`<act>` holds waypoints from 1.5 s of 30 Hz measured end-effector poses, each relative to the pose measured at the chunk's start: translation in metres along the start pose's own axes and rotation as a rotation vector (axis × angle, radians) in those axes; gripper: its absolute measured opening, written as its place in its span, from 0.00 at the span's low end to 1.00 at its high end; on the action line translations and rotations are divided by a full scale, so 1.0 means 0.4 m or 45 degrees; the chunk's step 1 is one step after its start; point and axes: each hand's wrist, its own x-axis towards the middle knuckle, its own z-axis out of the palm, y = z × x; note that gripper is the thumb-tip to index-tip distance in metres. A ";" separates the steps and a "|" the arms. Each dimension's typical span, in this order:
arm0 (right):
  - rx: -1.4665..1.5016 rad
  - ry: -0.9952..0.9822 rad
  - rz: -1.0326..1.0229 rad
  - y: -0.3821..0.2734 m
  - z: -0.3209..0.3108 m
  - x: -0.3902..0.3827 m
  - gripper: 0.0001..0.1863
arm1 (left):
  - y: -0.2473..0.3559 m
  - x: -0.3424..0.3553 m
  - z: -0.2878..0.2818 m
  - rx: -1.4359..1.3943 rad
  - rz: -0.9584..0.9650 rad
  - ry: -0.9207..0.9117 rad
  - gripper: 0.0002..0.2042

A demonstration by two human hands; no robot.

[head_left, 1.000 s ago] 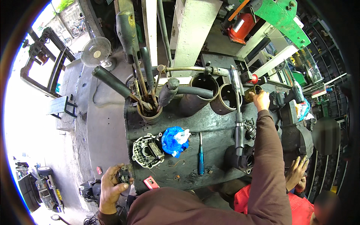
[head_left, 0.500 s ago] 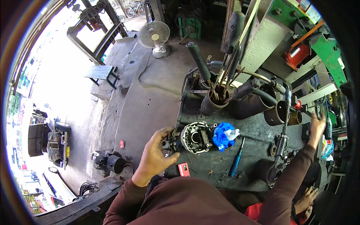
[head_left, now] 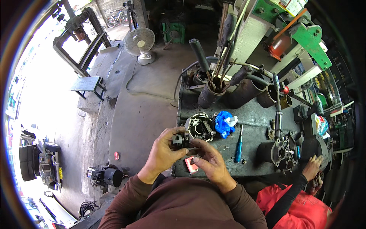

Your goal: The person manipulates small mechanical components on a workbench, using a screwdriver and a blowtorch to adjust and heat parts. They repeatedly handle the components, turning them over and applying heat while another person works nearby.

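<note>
My left hand (head_left: 160, 154) grips a dark, blocky metal part (head_left: 177, 139) above the bench's near edge. My right hand (head_left: 211, 164) has come alongside it, index finger at the part and thumb bent over a small dark item I cannot make out. Just beyond sits a silver ring-shaped housing (head_left: 198, 126) with holes. A blue plastic bundle with white material (head_left: 223, 124) lies to its right. A red-and-white box (head_left: 190, 165) shows beneath my right hand, and a blue-handled screwdriver (head_left: 239, 149) lies farther right.
The dark bench (head_left: 225, 156) carries tool-filled cylinders (head_left: 209, 95), large dark castings (head_left: 268, 154) and a long jointed bar (head_left: 278, 122). At lower right a co-worker in red (head_left: 289, 206) reaches toward machinery. A fan (head_left: 139, 40), bench seat (head_left: 84, 84) and cable occupy the floor leftward.
My right hand has left the containers at the right and come down beside the part in my left hand, which has moved right and up. The view has swung leftward.
</note>
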 end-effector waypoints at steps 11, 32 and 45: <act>0.061 0.128 -0.093 0.061 0.055 -0.023 0.37 | -0.013 -0.011 -0.040 0.057 -0.002 -0.050 0.21; -0.064 0.386 -0.157 0.092 0.045 -0.035 0.32 | 0.005 0.007 -0.045 -0.345 -0.374 -0.258 0.13; -0.117 0.335 -0.247 0.093 0.020 -0.058 0.29 | 0.001 0.036 -0.036 -0.196 -0.369 -0.161 0.08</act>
